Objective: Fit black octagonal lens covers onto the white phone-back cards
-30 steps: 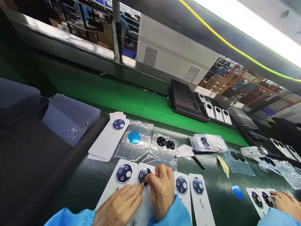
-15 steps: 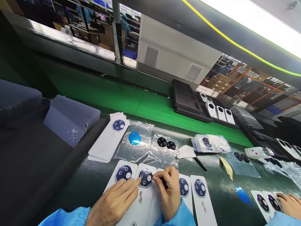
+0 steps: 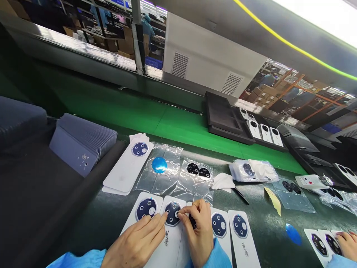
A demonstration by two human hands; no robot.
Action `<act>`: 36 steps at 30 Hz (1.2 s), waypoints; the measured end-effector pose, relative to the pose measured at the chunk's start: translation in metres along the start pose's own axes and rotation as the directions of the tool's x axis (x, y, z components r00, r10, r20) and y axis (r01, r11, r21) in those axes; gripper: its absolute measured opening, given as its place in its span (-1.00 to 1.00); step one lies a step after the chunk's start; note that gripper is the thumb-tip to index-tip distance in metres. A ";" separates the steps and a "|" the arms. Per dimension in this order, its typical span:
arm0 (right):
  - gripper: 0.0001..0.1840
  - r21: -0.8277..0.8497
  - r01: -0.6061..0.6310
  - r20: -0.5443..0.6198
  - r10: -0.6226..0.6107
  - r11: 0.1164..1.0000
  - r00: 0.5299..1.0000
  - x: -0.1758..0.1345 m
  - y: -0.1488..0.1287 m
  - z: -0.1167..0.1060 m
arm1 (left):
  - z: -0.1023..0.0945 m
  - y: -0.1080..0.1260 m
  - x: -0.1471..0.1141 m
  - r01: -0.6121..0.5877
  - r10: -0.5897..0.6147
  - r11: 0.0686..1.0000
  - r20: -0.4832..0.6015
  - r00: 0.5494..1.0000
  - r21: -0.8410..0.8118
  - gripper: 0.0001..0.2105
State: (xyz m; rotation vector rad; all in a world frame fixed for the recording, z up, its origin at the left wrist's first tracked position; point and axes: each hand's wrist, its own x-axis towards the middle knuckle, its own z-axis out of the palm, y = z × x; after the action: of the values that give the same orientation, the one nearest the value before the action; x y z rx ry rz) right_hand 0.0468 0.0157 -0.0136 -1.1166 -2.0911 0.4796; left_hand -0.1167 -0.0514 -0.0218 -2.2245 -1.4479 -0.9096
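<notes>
White phone back panels with dark blue octagonal camera covers lie side by side in a row. My left hand (image 3: 135,240) rests flat across the two left panels, fingers stretched out, fingertips touching the edge of the second camera cover (image 3: 172,213). Thumb and forefinger of my right hand (image 3: 198,232) are pinched at that cover's right side, by its pale round spot. Whatever sits between these fingertips is too small to make out. The right hand partly hides the third panel. Farther right are another camera cover (image 3: 219,225) and the rightmost panel (image 3: 245,247).
Behind the row lie a clear plastic sheet with a blue round film (image 3: 159,165), black camera covers (image 3: 204,173), white cloths (image 3: 223,181) and a black pen-like tool (image 3: 241,195). Stacked blue-grey panels (image 3: 83,141) stand left. Another person's hand (image 3: 347,243) is at far right.
My right fingertips have shifted slightly left over the cover's pale round spot. My left hand stays nearly in place. The view has turned a little, moving the right-side things rightward and down.
</notes>
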 end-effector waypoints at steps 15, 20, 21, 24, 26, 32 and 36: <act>-0.78 -0.320 0.196 0.080 -0.180 0.927 0.981 0.013 -0.010 0.025 | 0.003 0.002 -0.001 0.014 -0.014 1.000 -0.007 1.000 0.013 -0.50; -0.79 -0.231 0.117 0.047 -0.109 0.966 0.993 0.018 -0.015 0.016 | 0.004 0.001 -0.003 -0.001 0.001 1.000 -0.017 1.000 0.008 -0.52; -0.78 -0.256 0.117 0.032 -0.113 0.960 0.993 0.017 -0.016 0.017 | 0.004 0.001 -0.003 -0.006 0.006 1.000 -0.010 1.000 0.010 -0.52; -0.76 -0.329 0.167 0.030 -0.166 0.929 0.986 0.014 -0.016 0.022 | 0.004 0.000 -0.004 -0.008 0.007 1.000 0.019 1.000 0.021 -0.52; -0.76 -0.336 0.194 0.042 -0.191 0.922 0.981 0.013 -0.015 0.024 | 0.004 0.001 -0.004 -0.004 0.003 1.000 0.030 1.000 0.026 -0.52; -0.77 -0.332 0.179 0.038 -0.177 0.926 0.984 0.015 -0.013 0.024 | 0.003 0.002 -0.001 -0.004 0.003 0.999 0.020 1.000 0.031 -0.49; -0.77 -0.326 0.212 0.060 -0.204 0.921 0.977 0.017 -0.013 0.021 | 0.001 0.002 0.000 0.000 -0.001 0.999 0.023 1.000 0.040 -0.49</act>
State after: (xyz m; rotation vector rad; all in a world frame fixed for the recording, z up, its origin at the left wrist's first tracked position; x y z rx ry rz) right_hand 0.0172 0.0228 -0.0125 -1.0553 -2.3387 0.0382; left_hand -0.1145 -0.0520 -0.0225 -2.2123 -1.4642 -0.8506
